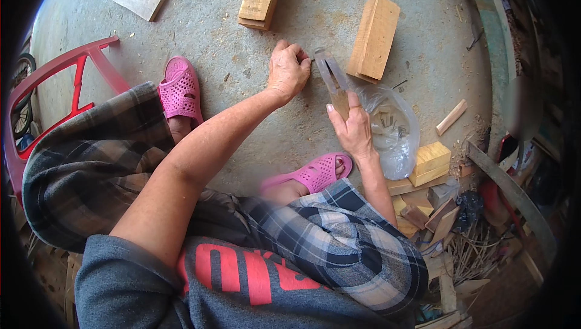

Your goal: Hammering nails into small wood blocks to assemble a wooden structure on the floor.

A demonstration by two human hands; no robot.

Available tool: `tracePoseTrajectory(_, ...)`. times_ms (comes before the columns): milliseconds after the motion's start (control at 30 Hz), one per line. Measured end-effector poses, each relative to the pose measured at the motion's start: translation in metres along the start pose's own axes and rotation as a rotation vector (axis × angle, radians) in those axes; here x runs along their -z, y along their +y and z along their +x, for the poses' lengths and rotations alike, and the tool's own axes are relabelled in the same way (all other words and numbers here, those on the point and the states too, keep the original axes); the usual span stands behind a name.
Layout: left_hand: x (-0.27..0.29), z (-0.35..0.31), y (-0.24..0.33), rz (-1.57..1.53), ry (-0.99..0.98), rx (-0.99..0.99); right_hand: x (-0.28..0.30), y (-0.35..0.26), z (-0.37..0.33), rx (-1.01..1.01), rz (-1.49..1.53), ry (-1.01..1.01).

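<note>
Here right hand [353, 128] grips wooden piece [334, 81]; left hand [288, 70] curled shut at its tip (bare concrete floor [242, 56] around).

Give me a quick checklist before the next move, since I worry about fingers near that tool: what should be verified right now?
1. Right hand grips the wooden handle of the hammer: ok.
2. Left hand fingertips are pinched on the concrete floor right beside the hammer's metal head: not ok, very close.
3. What the left fingertips pinch: cannot tell, too small to see.
4. Pink sandals sit clear of the hammer head: ok.
5. Plastic bag lies against the right hand, away from the left fingertips: ok.
6. Wooden block stands just beyond the hammer head, apart from it: ok.
</note>
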State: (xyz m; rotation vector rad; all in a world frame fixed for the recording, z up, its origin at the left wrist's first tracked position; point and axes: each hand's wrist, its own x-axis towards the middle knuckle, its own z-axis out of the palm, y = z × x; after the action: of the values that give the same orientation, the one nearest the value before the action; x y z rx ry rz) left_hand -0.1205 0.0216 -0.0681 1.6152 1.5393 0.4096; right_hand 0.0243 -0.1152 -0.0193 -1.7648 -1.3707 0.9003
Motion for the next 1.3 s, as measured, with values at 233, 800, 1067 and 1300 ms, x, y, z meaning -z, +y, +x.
tracePoseTrajectory(233, -0.002, 0.0, -0.008, 0.059, 0.067, -0.089, 0.009, -0.019, 0.007, -0.109, -0.018, -0.082)
tracePoseTrajectory(800, -0.007, -0.001, -0.008, 0.037, 0.083, -0.077, 0.012, -0.016, 0.002, -0.074, -0.02, 0.019)
tracePoseTrajectory(1067, -0.006, 0.0, -0.014, 0.036, 0.087, -0.098, 0.005, 0.006, 0.001, -0.125, -0.11, -0.044)
tracePoseTrajectory(1300, 0.01, 0.022, -0.016, -0.248, 0.039, -0.023, 0.029, -0.027, -0.031, -0.255, 0.238, 0.131)
